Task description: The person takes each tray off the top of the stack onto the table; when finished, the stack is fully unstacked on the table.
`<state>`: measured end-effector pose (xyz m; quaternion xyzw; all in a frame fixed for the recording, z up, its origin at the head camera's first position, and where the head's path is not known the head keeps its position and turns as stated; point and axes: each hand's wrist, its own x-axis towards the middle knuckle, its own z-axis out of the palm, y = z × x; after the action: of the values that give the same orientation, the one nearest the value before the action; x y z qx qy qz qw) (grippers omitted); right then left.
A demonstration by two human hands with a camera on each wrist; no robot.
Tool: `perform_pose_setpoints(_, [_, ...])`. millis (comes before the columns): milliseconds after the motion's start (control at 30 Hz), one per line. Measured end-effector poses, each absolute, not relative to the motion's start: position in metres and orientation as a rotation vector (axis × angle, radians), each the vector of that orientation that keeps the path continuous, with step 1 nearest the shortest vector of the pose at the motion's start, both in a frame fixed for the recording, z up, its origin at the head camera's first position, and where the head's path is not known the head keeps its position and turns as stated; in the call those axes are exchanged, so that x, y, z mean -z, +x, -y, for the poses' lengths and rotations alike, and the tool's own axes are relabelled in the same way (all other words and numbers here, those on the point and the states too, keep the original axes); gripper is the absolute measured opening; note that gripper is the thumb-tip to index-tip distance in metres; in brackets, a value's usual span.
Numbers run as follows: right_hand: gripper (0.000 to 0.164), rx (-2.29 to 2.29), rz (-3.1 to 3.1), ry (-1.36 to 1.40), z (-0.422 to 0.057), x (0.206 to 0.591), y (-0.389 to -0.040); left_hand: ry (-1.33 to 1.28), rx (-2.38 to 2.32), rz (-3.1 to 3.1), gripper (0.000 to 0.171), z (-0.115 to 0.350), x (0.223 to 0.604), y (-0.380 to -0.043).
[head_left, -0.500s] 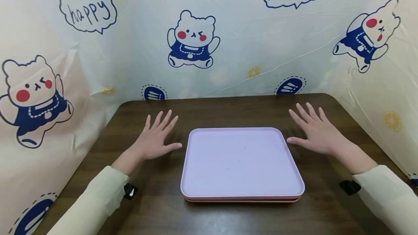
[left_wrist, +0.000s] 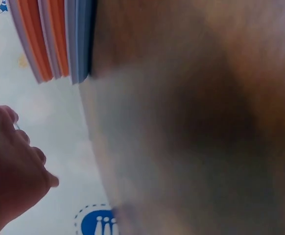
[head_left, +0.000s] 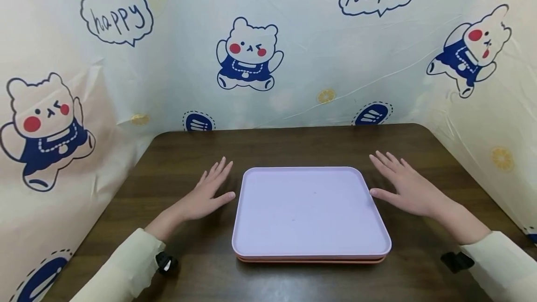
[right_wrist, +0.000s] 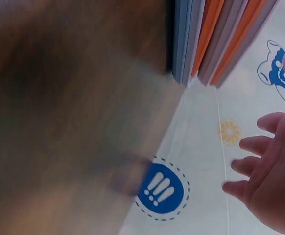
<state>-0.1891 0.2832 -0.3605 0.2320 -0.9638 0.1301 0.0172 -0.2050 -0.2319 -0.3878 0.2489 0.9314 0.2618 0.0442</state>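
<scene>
Coming in level from 2 sides should work best imo, since the tray stack (head_left: pixel 310 213) sits on the table (head_left: pixel 310 146) between the left hand (head_left: pixel 204 198) and right hand (head_left: pixel 406 192), fingers straight (nothing gripped yet).

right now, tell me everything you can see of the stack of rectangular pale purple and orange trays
The stack of rectangular pale purple and orange trays lies flat on the dark brown wood-grain table, between the bare left hand and bare right hand. The top tray is pale purple, round-cornered, thin-rimmed, smooth like plastic, with tiny marks. The wrist views show alternating purple and orange edges over a blue-grey bottom layer. Neither hand grips it; any contact by the right one is unclear.
</scene>
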Motion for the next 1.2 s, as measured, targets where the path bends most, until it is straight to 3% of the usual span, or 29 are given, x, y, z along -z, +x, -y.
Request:
perform_pose_setpoints(233, [0.078, -0.708, 2.926, 0.725, -0.278, 0.371, -0.179, 0.677, -1.150, -2.672, 0.073, 0.224, 0.399, -0.197])
perform_pose_setpoints(633, [0.066, -1.082, 2.929, 0.631, -0.275, 0.387, -0.172, 0.505, -1.574, -2.318, 0.071, 0.212, 0.413, -0.193])
perform_pose_setpoints(933, [0.060, -1.363, 2.938, 0.609, -0.273, 0.391, -0.172, 0.281, -1.766, -1.986, 0.071, 0.215, 0.416, -0.194])
perform_pose_setpoints(1200, [0.057, -1.406, 2.903, 0.585, -0.274, 0.392, -0.174, 0.286, -1.843, -1.851, 0.071, 0.214, 0.418, -0.197])
